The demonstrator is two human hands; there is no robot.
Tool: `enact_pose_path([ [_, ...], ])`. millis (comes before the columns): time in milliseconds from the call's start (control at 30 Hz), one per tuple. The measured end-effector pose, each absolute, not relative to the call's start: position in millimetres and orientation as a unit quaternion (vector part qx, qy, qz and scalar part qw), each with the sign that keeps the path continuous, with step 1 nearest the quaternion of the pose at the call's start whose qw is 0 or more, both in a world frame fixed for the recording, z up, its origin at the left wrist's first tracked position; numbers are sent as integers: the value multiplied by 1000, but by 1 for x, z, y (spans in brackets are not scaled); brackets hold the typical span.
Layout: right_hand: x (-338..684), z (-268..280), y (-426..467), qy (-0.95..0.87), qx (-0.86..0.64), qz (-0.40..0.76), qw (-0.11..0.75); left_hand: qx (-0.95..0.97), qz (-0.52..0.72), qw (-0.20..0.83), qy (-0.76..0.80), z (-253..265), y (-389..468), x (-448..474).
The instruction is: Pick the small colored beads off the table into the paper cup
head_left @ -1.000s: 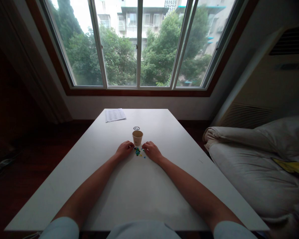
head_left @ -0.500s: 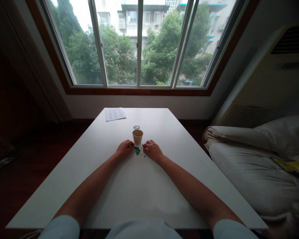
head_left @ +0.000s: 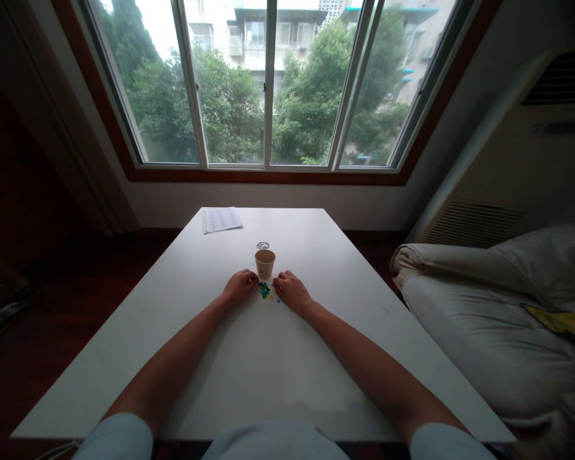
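A pile of tiny green, blue and yellow pieces (head_left: 265,291) lies on the white table between my hands, too small to name. Just behind it a brown paper cup (head_left: 265,263) stands upright, its mouth facing up. My left hand (head_left: 241,285) rests at the left edge of the pile, its fingers curled together. On the other side, my right hand (head_left: 292,289) has its fingertips bent inward and pressed together, close to the pieces and the cup's base. Whatever either hand holds is hidden or too small to make out.
Behind the cup lies a small clear round object with a dark rim (head_left: 263,245). Printed papers (head_left: 222,220) lie at the far left of the white table (head_left: 263,364). A cushioned seat (head_left: 479,319) stands to the right, and a window (head_left: 268,89) is ahead.
My right hand has shifted slightly left and inward, toward the pile and the cup. My left hand has hardly moved.
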State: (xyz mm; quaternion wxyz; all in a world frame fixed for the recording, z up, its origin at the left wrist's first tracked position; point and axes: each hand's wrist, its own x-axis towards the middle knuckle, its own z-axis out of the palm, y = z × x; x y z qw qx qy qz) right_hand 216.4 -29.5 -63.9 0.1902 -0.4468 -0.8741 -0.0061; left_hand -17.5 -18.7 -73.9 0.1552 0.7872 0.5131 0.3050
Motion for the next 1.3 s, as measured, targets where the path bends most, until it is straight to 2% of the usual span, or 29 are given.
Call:
enact_pose_path([
  [267, 215, -47, -31, -866, -416, 27, 277, 783, 303, 160, 520, -74, -19, -17],
  [600, 209, 6, -7, -818, -402, 35, 410, 785, 306, 156, 516, -77, -17, -18],
  [833, 194, 5, 23, -817, -410, 56, 401, 791, 313, 145, 506, -81, -14, -20],
  [1300, 198, 1, 34, -781, -428, 69, 450, 793, 300, 154, 508, -76, -16, -19],
])
